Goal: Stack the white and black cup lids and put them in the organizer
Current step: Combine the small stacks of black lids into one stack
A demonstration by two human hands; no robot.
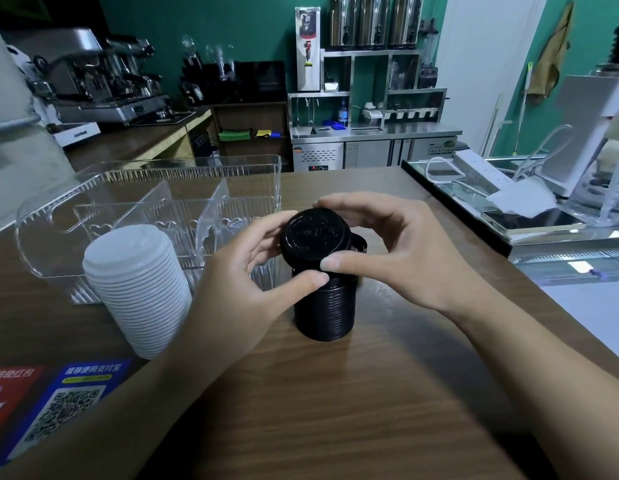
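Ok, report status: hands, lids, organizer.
Left hand and right hand hold tilted black plastic lid above black lid stack. White lid stack beside clear plastic organizer. Nothing blocking.

head cam | forward-down | close over wooden counter

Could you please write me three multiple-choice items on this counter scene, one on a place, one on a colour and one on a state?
1. Where does the white lid stack stand?
A. Inside the organizer
B. On the counter in front of the organizer
C. On the black stack

2. What colour is the lid both hands hold?
A. Black
B. White
C. Clear

3. What does the clear organizer hold?
A. White lids
B. Black lids
C. No lids yet

Answers:
1. B: it rests on the wooden counter, outside the organizer's wall.
2. A: the left hand and right hand hold a black lid, tilted over the black lid stack.
3. C: its compartments show only clear dividers.
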